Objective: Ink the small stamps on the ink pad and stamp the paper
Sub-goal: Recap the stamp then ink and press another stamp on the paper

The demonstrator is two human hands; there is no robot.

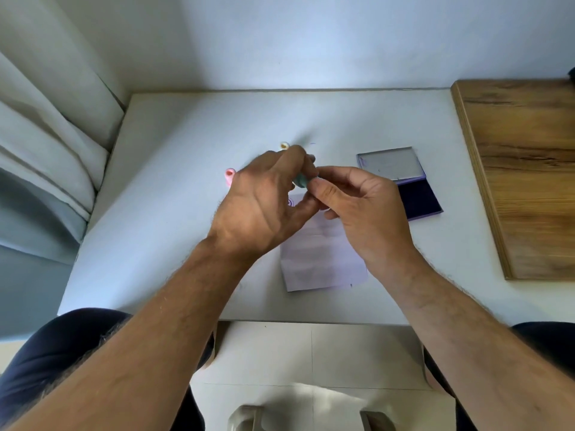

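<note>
A small teal stamp (pixel 301 181) is pinched between my left hand (pixel 264 203) and my right hand (pixel 357 206), both raised above the top of the white paper (pixel 320 259). A purple stamped mark (pixel 291 202) shows on the paper just under my left fingers. The open ink pad (pixel 418 197) lies to the right of my hands, its dark pad nearest me and its clear lid (pixel 390 164) folded back. A pink stamp (pixel 229 175) stands left of my left hand. A yellowish stamp (pixel 283 146) peeks out behind my left fingers.
The white table (pixel 161 181) meets the wall at the back, with a curtain (pixel 43 144) along its left side. A wooden board (pixel 525 169) lies on the table's right part. My knees and the tiled floor show below the front edge.
</note>
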